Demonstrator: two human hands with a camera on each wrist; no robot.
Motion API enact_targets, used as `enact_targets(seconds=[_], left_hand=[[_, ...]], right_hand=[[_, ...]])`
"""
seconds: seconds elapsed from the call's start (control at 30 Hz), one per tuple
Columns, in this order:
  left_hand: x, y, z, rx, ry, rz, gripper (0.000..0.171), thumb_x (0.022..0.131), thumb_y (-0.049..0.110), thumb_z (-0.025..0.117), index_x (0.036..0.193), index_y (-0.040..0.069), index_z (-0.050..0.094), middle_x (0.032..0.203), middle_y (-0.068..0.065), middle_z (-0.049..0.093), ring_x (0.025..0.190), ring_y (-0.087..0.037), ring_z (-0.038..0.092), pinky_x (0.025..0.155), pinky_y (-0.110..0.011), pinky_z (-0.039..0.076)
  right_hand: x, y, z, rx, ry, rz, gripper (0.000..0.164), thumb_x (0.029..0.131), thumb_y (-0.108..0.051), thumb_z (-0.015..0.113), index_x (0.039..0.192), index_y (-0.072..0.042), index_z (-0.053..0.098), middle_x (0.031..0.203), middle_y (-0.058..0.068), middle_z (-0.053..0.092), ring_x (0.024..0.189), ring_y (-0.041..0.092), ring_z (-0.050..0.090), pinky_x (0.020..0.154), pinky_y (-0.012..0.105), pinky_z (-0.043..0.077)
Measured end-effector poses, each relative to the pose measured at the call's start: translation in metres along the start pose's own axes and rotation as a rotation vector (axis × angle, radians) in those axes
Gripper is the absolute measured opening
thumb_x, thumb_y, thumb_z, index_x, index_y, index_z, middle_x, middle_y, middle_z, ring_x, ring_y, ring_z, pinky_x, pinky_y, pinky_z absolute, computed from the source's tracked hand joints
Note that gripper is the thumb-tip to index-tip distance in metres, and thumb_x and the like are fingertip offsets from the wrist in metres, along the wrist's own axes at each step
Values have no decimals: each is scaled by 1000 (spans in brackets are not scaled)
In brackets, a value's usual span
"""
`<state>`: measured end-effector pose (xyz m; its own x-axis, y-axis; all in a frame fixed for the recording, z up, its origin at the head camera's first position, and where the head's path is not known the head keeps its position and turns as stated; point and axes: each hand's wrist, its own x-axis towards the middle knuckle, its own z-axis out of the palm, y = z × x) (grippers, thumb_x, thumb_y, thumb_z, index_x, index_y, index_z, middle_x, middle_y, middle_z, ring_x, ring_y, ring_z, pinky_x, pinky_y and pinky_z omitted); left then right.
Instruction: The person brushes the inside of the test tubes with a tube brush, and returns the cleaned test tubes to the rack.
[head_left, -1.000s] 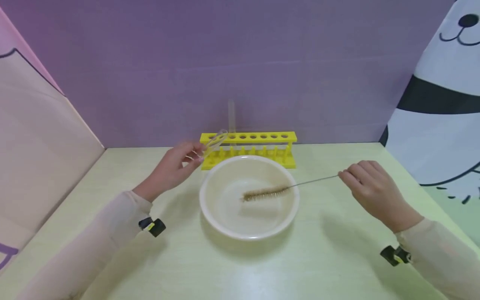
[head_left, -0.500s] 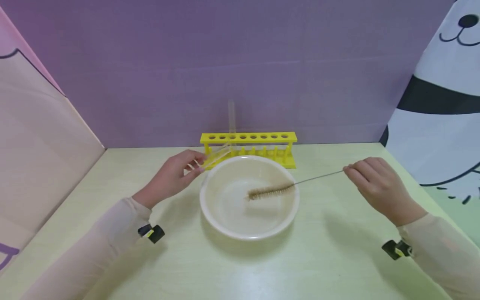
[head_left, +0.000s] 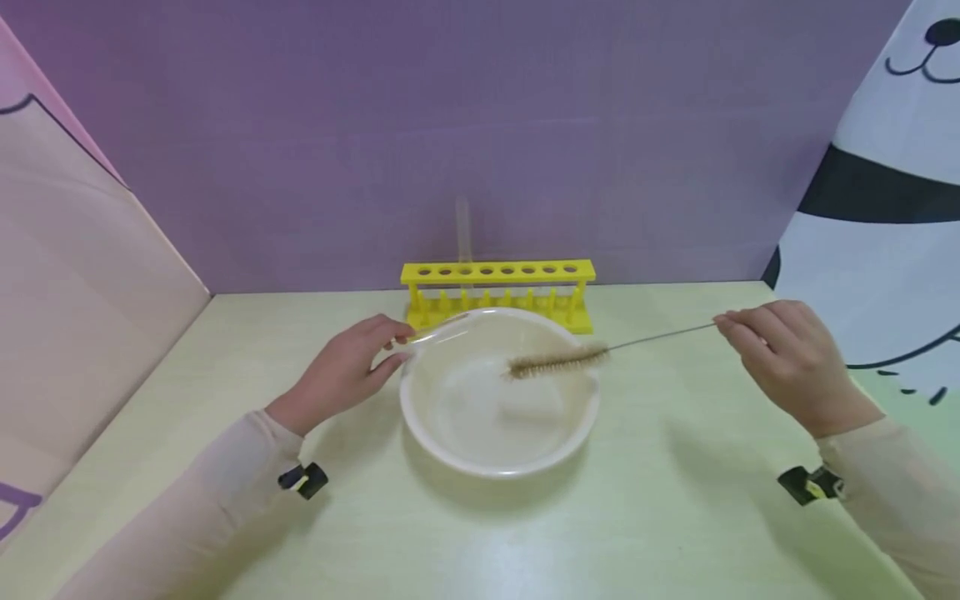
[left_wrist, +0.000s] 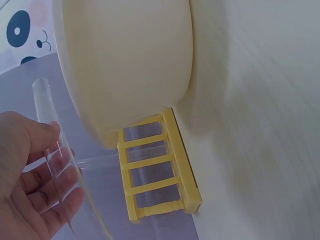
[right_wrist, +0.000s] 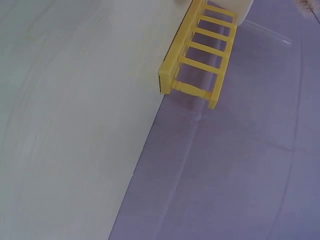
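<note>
My left hand [head_left: 345,367] pinches a clear test tube [left_wrist: 45,100] between thumb and fingers at the left rim of a cream basin [head_left: 498,473]. The tube slants over that rim in the head view. To the right, my right hand [head_left: 795,362] grips the thin wire handle of a test tube brush [head_left: 558,363]. Its tan bristles hang over the basin, pointing left, apart from the tube. Only a bit of the bristles shows in the right wrist view, where the hand itself is out of sight.
Behind the basin stands a yellow test tube rack [head_left: 498,271] with a row of holes and pegs. Another clear test tube [head_left: 463,229] stands upright in it. A purple backdrop [head_left: 300,167] rises at the table's back edge.
The test tube in my left hand has tipped lower, down to the basin's rim. My right hand has drawn the brush to the right and slightly up.
</note>
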<state>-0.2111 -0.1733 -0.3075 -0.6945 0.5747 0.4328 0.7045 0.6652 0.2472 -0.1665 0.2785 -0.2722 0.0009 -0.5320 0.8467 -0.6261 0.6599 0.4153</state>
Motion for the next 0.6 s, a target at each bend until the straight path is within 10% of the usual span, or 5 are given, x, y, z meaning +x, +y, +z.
enact_targets(seconds=[0.6], left_hand=[[-5, 10, 2, 48, -10, 41, 27, 86, 12, 69, 112, 6, 64, 101, -5, 64, 88, -20, 62, 74, -35, 53]], right_hand=[[9, 0, 8, 27, 99, 38, 25, 97, -2, 43, 80, 5, 61, 71, 19, 58, 56, 37, 44, 50, 46, 29]])
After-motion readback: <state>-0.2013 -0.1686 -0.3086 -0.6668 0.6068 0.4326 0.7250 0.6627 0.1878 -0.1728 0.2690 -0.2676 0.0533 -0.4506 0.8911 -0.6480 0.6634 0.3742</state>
